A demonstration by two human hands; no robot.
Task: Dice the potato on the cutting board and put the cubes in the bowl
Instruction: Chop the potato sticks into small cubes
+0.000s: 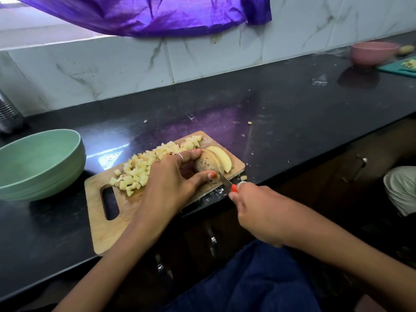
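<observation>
A wooden cutting board (105,226) lies on the black counter. On its right end sits a brown-skinned potato piece (206,164); my left hand (171,179) grips it between thumb and fingers. A cut slice (222,157) leans off its right side. My right hand (256,212) grips a knife (226,180) with a red handle, the blade set into the potato's near end. A heap of pale potato cubes (144,167) spreads along the board's far side. A green bowl (38,163) with nothing visible inside stands left of the board.
A pink bowl (371,52), a teal board (398,68) with cut pieces and a whole potato (405,50) sit far right. A metal vessel (9,115) stands at the left edge. Purple cloth (144,14) hangs above the tiled wall. Scraps dot the counter (292,122).
</observation>
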